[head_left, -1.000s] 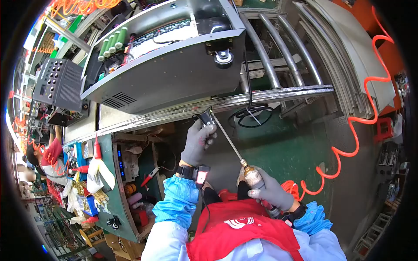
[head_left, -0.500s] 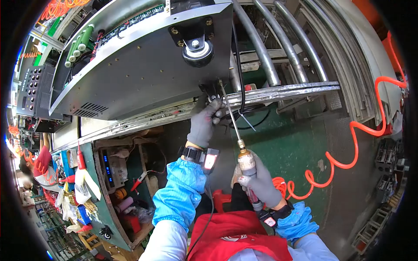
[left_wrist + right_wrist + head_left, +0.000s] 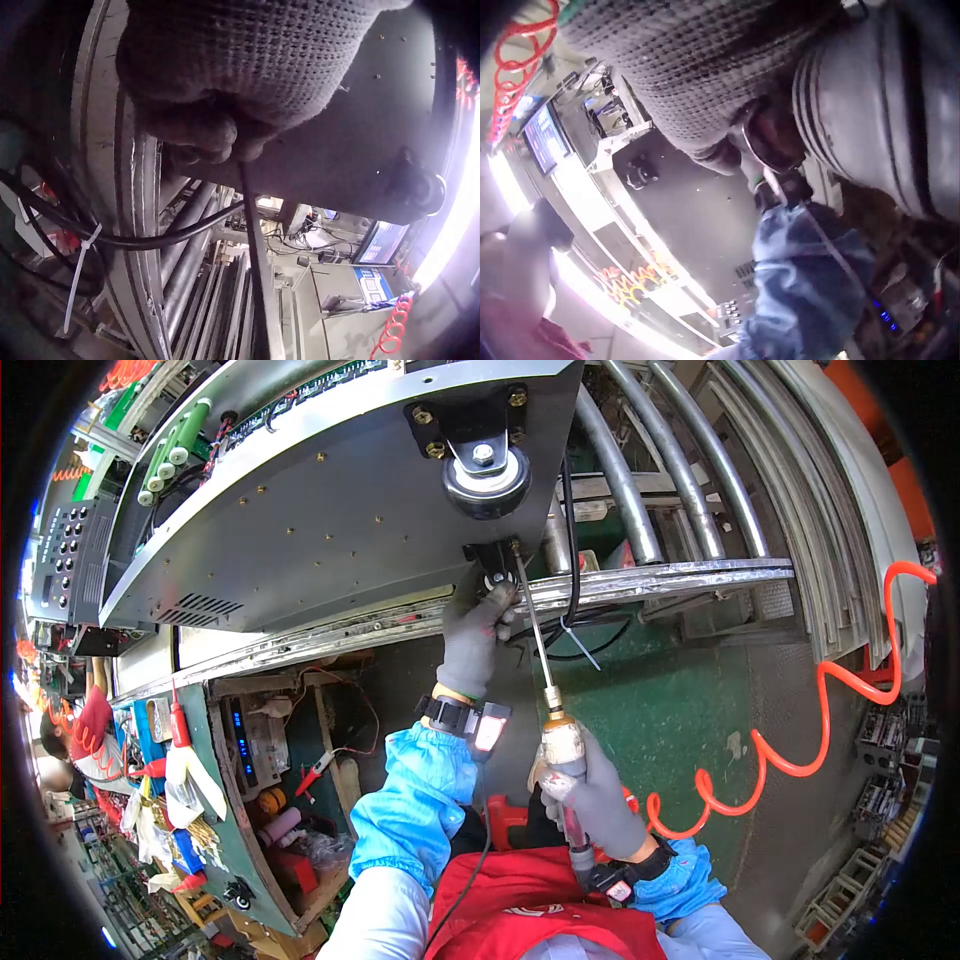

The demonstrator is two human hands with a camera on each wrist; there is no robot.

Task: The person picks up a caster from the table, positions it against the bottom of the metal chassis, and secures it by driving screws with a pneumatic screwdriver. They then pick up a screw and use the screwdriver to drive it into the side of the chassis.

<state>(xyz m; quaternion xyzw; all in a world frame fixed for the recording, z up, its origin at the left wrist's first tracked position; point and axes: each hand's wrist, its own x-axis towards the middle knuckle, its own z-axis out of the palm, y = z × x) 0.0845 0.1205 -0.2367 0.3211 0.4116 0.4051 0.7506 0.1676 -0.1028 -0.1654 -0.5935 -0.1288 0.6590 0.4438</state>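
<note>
My gloved left hand (image 3: 470, 645) holds a small black caster (image 3: 495, 565) against the lower edge of a dark metal cabinet (image 3: 320, 540). In my right hand (image 3: 600, 800) is a power screwdriver (image 3: 563, 750), gripped round its body. Its long thin shaft (image 3: 537, 630) runs up to the caster's bracket, with the tip at the bracket's right side. Above it, another caster (image 3: 487, 478) sits bolted to the same panel. In the left wrist view the shaft (image 3: 259, 262) passes beside the glove (image 3: 240, 67), which hides the caster.
The cabinet lies on a conveyor with metal rollers (image 3: 620, 485) and a front rail (image 3: 650, 575). A black cable (image 3: 572, 530) with a white tie hangs over the rail. At right hangs a coiled orange hose (image 3: 765, 745). A green workbench (image 3: 230, 800) stands at left; a person is beyond it.
My left hand has brought the caster from in front of the rail up to the cabinet panel. The screwdriver's tip has moved up with it. The cabinet's panel now shows larger and closer.
</note>
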